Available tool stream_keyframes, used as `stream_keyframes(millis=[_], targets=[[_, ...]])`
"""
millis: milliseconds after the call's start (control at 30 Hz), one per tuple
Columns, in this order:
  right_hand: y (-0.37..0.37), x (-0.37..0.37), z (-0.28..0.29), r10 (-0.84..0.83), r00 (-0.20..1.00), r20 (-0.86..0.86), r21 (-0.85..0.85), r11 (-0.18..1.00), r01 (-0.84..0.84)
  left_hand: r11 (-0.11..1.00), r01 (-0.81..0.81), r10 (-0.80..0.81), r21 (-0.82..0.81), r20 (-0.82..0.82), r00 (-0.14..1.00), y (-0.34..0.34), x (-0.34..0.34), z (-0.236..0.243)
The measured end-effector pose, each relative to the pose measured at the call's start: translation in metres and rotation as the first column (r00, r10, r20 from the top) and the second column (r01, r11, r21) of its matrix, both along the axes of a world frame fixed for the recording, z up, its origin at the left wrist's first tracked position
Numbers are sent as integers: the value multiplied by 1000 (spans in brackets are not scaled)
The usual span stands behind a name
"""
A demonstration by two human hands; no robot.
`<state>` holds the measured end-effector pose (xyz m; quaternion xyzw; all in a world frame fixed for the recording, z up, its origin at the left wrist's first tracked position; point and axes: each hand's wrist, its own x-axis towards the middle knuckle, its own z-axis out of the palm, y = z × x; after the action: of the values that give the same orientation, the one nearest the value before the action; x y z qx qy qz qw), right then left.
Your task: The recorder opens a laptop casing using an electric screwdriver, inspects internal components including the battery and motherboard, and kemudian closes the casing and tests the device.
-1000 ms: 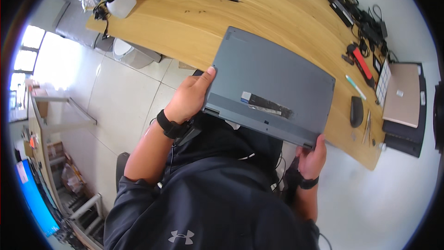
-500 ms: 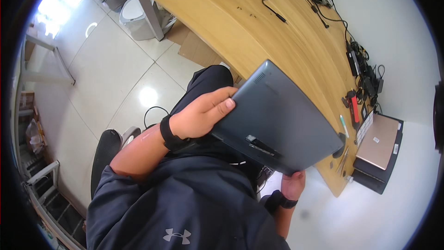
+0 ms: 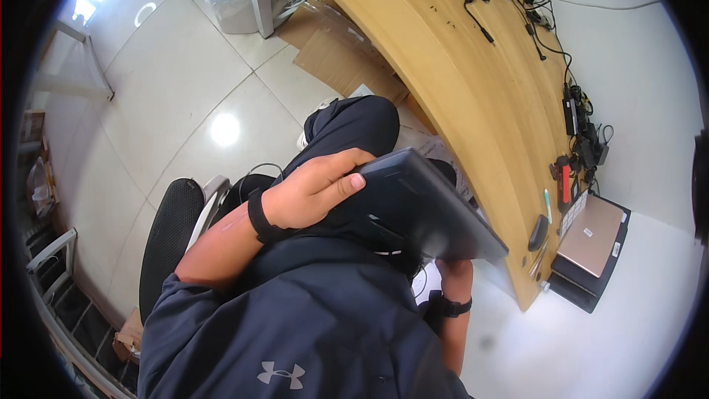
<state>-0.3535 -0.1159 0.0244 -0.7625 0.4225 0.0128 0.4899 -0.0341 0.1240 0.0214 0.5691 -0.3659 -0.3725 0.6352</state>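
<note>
A dark grey closed laptop (image 3: 436, 207) is held above my lap, tilted so that its thick long edge shows, near the table's front edge. At its left end my left hand (image 3: 314, 191) is closed on it, with the thumb lying on the upper face. A slot-like opening shows in that face toward my body. My right hand (image 3: 454, 273) is at the near right corner, closed around it from below; most of its fingers are hidden by the laptop. Both wrists wear black bands.
On the curved wooden table (image 3: 458, 81) lie a black mouse-shaped object (image 3: 538, 233), a red-and-black tool (image 3: 564, 177), a green pen (image 3: 548, 205) and tangled black cables (image 3: 583, 125). A rose-gold laptop (image 3: 591, 235) rests on a black one at the right. Cardboard (image 3: 336, 59) lies under the table.
The laptop has been lowered toward my lap and tipped, so its face now appears narrower and its edge shows. Both hands have kept hold of it. The view has shifted slightly.
</note>
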Motion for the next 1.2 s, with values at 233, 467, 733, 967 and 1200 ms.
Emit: stream_keyframes(millis=[233, 467, 733, 967, 1200], targets=[[0, -3, -12, -137, 989, 51, 81, 988, 133, 993, -3, 8, -114, 49, 999, 1, -1, 1], [-15, -5, 30, 51, 988, 149, 96, 993, -66, 998, -16, 20, -55, 79, 997, 5, -1, -1], [23, 60, 126, 249, 969, 7, -707, 687, -171, 958, 103, -94, -269, 46, 995, -5, 5, 13], [72, 154, 126, 567, 816, 108, -690, 634, -350, 955, 55, -8, -293, 159, 987, -5, -7, 20], [89, 173, 96, 624, 745, 236, -711, 634, -305, 970, 9, 45, -243, 217, 975, -1, -9, 19]])
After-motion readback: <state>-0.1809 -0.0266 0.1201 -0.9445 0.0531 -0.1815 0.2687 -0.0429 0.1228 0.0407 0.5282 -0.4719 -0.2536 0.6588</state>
